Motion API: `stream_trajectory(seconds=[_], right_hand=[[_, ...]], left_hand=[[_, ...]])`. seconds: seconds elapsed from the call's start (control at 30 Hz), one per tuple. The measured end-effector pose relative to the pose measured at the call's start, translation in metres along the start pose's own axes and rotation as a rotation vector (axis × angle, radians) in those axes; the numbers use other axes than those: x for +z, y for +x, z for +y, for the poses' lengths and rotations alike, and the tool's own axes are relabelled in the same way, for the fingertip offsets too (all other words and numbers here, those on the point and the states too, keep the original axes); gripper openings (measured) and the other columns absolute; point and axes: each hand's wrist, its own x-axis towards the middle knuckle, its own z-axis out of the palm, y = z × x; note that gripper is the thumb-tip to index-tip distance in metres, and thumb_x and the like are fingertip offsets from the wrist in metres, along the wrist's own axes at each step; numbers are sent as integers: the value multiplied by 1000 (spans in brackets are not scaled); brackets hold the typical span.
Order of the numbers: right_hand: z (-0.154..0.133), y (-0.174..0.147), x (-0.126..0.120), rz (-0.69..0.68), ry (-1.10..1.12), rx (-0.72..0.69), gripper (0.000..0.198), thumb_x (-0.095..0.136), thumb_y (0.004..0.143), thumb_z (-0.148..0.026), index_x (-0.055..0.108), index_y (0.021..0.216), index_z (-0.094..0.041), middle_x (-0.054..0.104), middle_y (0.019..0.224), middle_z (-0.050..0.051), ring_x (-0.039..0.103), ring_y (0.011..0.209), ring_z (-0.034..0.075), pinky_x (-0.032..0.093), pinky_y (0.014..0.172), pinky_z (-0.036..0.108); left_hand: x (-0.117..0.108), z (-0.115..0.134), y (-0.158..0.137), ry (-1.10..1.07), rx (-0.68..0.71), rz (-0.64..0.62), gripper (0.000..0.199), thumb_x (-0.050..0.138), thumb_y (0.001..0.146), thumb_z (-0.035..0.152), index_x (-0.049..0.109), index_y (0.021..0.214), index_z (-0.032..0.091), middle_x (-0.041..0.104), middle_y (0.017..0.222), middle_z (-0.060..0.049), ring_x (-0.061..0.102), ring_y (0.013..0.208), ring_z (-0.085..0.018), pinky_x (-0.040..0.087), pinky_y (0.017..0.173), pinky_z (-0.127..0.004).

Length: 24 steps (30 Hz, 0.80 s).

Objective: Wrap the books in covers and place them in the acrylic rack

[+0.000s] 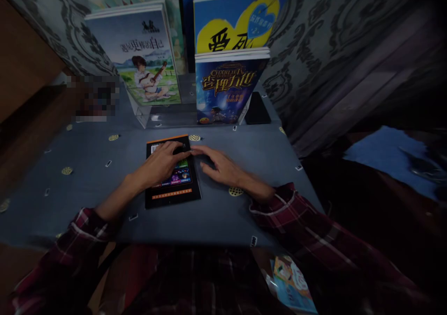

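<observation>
A thin black book (171, 201) with an orange top edge and small colourful pictures lies flat on the table in front of me. My left hand (161, 165) rests palm down across its upper half, fingers stretched out and hiding part of the cover. At the book's upper right edge is my right hand (220, 167), with its fingertips at the edge close to my left fingertips. Its fingers are extended and the thumb is apart. Neither hand is wrapped round anything.
Behind the book, a clear stand (169, 119) holds a guitar-player book (148, 58), a dark blue book (228, 91) and a yellow-heart book (240, 21). A black flat object (257, 109) lies beside it. The table's patterned cloth (87, 189) ends at my lap. A colourful package (293, 282) sits lower right.
</observation>
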Motion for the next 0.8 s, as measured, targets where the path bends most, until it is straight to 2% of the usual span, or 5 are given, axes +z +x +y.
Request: stream_trajectory(seconds=[0.23, 0.43, 0.67, 0.8], right_hand=[[-2, 1, -2, -27, -1, 14, 56, 49, 93, -16, 47, 149, -24, 68, 131, 11, 63, 124, 27, 52, 106, 51], [-2, 1, -1, -39, -60, 15, 52, 50, 92, -15, 54, 143, -23, 68, 133, 10, 63, 123, 26, 52, 105, 50], [2, 1, 1, -31, -100, -41, 44, 48, 91, -12, 63, 131, -21, 71, 128, 9, 64, 120, 24, 53, 105, 48], [5, 0, 6, -25, -170, -117, 35, 50, 93, -14, 68, 123, -17, 70, 129, 14, 62, 125, 26, 50, 109, 52]], left_hand=[[-4, 18, -16, -45, 48, -27, 54, 46, 95, 7, 57, 143, 29, 52, 145, -11, 51, 133, -29, 47, 108, -52], [-10, 43, -33, -74, 68, -83, 51, 47, 98, 8, 59, 142, 31, 50, 147, -11, 49, 136, -30, 44, 110, -55], [-9, 69, -53, -70, 90, -116, 59, 49, 94, 3, 57, 143, 36, 53, 145, -9, 46, 140, -29, 38, 116, -59], [-5, 76, -59, -55, 96, -93, 57, 51, 95, 6, 56, 145, 33, 53, 146, -11, 45, 142, -29, 37, 118, -59]])
